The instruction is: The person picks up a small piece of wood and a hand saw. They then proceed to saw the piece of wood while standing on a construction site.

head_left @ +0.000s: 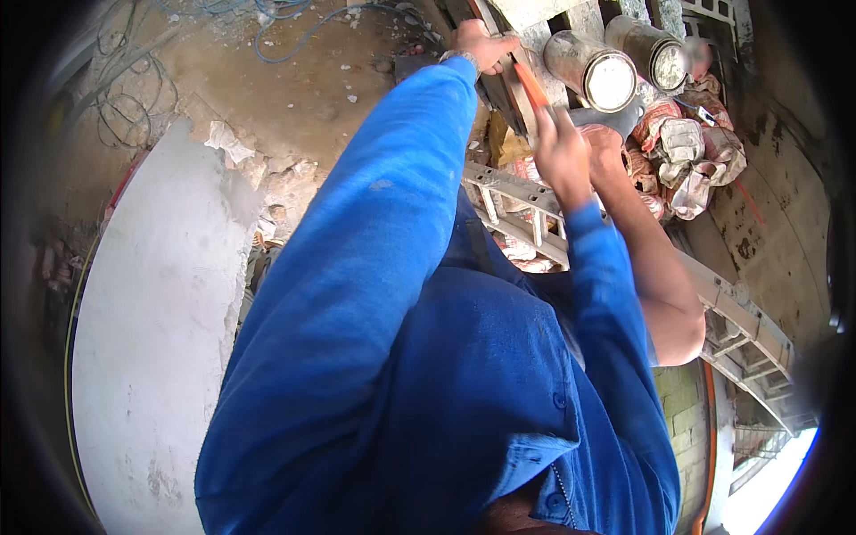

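Holds the left hand (480, 46), fingers partly curled, against a long board (509, 96) at the far centre; cannot tell firm grasp from mere contact. Grips, in the motion-blurred right hand (562, 153), the near end of a slim orange tool (530, 83), pointing along the board toward the left hand. Just right of the right hand, another person's bare forearm (635, 223). At far right, two cylindrical, pale-ended containers (569, 62); nearer, a heap of bags (685, 139). Below the hands, a metal ladder (513, 186). To the left, a pale slab (152, 357).
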`<state>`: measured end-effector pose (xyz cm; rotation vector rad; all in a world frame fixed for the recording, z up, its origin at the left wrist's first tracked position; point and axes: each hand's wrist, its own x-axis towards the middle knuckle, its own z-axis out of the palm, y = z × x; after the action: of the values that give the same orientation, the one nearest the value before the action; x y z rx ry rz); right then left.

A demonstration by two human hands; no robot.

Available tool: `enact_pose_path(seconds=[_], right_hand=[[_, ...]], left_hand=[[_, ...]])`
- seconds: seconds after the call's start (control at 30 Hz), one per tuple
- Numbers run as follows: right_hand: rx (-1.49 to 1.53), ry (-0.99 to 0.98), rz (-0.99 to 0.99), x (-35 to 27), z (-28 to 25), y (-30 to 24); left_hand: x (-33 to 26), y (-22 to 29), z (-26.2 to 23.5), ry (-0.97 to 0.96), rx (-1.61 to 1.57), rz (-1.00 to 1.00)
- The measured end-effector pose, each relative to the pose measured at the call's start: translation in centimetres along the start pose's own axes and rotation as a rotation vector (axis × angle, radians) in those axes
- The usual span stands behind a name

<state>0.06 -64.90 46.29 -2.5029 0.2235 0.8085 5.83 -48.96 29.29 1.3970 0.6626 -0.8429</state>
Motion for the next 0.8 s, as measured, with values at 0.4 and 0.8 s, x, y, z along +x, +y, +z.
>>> enact_pose_path(seconds=[0.4,0.8], right_hand=[[-0.064,-0.163,0.140,-11.1,-9.1,-0.4],[-0.047,-0.185,0.145,-16.2,-15.4,-3.0]], left_hand=[[-2.1,2.0,-0.5,0.030,0.040,0.020],[-1.0,1.5,-0.8,0.002,-0.006,-0.036]])
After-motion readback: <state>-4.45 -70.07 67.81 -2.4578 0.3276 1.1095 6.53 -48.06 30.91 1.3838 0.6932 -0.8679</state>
